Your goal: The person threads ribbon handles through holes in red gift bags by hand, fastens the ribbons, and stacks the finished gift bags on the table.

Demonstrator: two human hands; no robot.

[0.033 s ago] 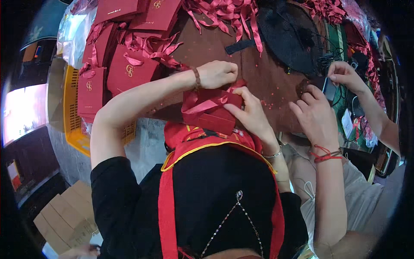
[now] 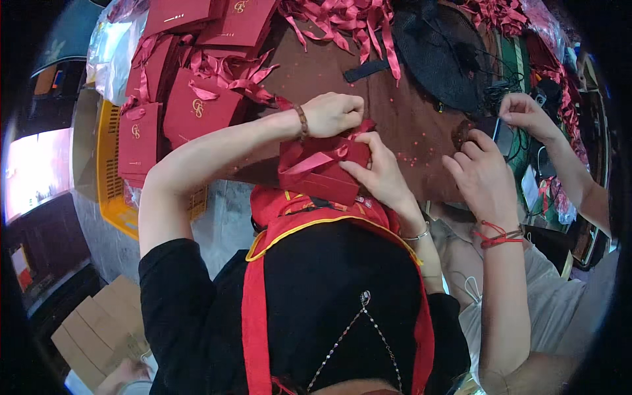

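A dark red paper gift bag (image 2: 322,187) lies in front of me at the table's near edge, against my red apron (image 2: 289,204). Across its upper part runs a shiny red ribbon (image 2: 313,162). My left hand (image 2: 332,114), with a beaded bracelet at the wrist, is closed just above the bag; its fingertips are turned away, so what they grip is hidden. At the bag's right side, my right hand (image 2: 383,172) is closed on the bag, thumb by the ribbon and fingers at the upper edge.
Finished-looking red bags (image 2: 201,108) with ribbons pile up at the left, by a yellow crate (image 2: 108,171). Loose ribbons (image 2: 342,23) and a black round mesh fan (image 2: 441,59) lie farther back. At right, a co-worker's hands (image 2: 484,174) work close by. Cardboard (image 2: 99,329) stands lower left.
Another person's hand at the lower left edge has come further into view. My hands and the bag have barely shifted.
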